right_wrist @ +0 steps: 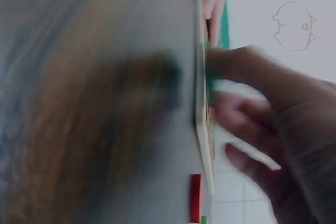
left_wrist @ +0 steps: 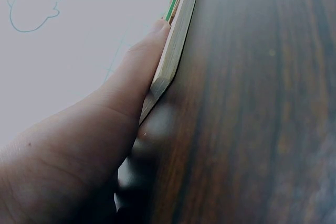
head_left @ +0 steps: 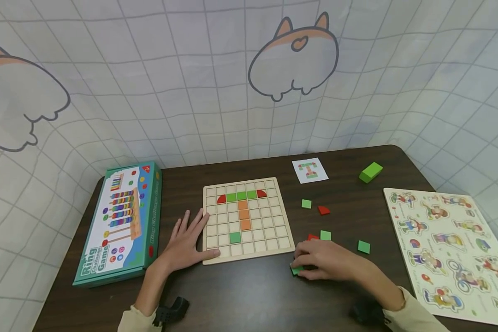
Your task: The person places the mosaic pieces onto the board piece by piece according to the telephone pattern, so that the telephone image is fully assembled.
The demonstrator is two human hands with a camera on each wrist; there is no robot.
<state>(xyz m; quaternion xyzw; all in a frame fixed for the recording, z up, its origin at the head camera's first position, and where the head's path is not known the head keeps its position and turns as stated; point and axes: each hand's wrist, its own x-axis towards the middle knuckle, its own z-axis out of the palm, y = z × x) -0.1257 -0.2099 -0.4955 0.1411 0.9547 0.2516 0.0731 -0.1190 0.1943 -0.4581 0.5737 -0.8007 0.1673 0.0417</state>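
A wooden grid board [head_left: 263,240] lies on the table. In its grid, a row of green squares [head_left: 241,196] has a red quarter-round piece [head_left: 221,199] at the left end and another at the right. Orange squares [head_left: 244,215] run down from the row's middle, and a lone green square [head_left: 235,237] sits lower left. My left hand [head_left: 184,246] rests with spread fingers along the board's left edge, thumb on the lower left corner. Just off the lower right corner, my right hand [head_left: 325,260] pinches a green square tile [head_left: 297,270], partly hidden by the fingers.
Loose green tiles [head_left: 364,247] and red pieces [head_left: 323,210] lie right of the board. Behind them are a pattern card [head_left: 310,170] and a green block [head_left: 370,172]. A game box [head_left: 118,226] stands at left, a picture puzzle board [head_left: 452,244] at right.
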